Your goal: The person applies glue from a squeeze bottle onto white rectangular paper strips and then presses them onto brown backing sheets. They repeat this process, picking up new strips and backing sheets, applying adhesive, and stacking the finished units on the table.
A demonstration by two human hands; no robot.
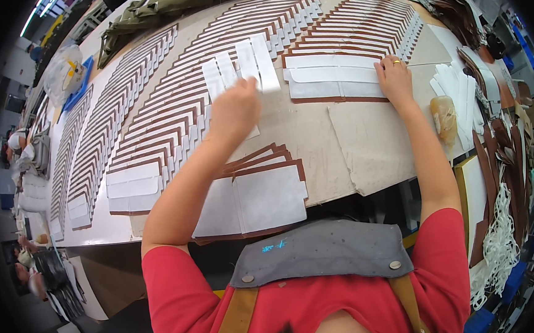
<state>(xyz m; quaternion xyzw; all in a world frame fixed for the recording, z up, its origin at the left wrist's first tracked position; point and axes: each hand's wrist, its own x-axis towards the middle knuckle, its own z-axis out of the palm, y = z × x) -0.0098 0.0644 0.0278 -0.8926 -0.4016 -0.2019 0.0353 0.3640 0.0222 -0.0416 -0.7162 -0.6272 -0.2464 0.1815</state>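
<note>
My left hand (236, 108) is closed, its fingers curled beside several loose white strips (256, 62) that lie across the rows of panels. What its fingertips pinch, if anything, is hidden. My right hand (395, 78), with a ring on one finger, rests with extended fingers on the right end of a brown-edged panel (335, 78). That panel has white backing pieces on it and lies at the near end of a fanned row. Close to the table's front edge is a small stack of larger brown panels with white backing (254, 201), partly behind my left forearm.
Overlapping rows of brown-and-white panels (170, 105) cover the left and middle of the table. At right are a pile of white strips (460, 100), a yellowish bottle-like thing (444, 117) and hanging brown pieces (503, 181). Olive fabric (157, 16) lies at the back.
</note>
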